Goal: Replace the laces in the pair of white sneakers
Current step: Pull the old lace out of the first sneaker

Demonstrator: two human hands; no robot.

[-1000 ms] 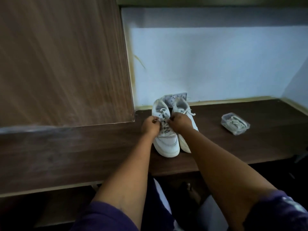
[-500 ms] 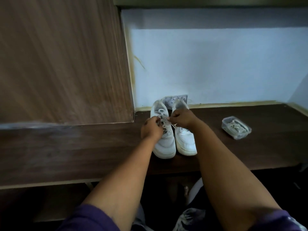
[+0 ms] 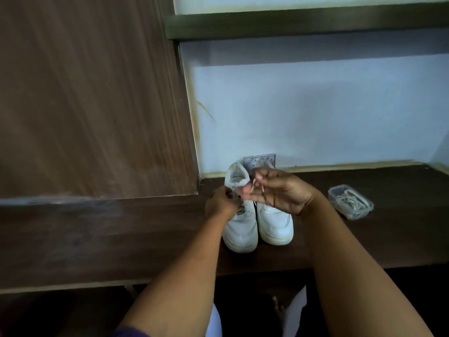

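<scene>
Right hand (image 3: 277, 190) has lifted off the left sneaker (image 3: 240, 224) since half a second ago; it now sits above the right sneaker (image 3: 274, 222), palm turned up, pinching a thin strand of old lace (image 3: 254, 184) between thumb and fingertips. Left hand (image 3: 222, 201) stays low on the left sneaker's eyelet area, fingers curled at the lace there. Judgement: the bow is undone and unthreading has begun. Both sneakers stand touching, toes toward the person, on the dark wooden shelf (image 3: 364, 239). Replacement laces (image 3: 349, 201) remain in the clear plastic container (image 3: 351, 205), well apart to the right.
</scene>
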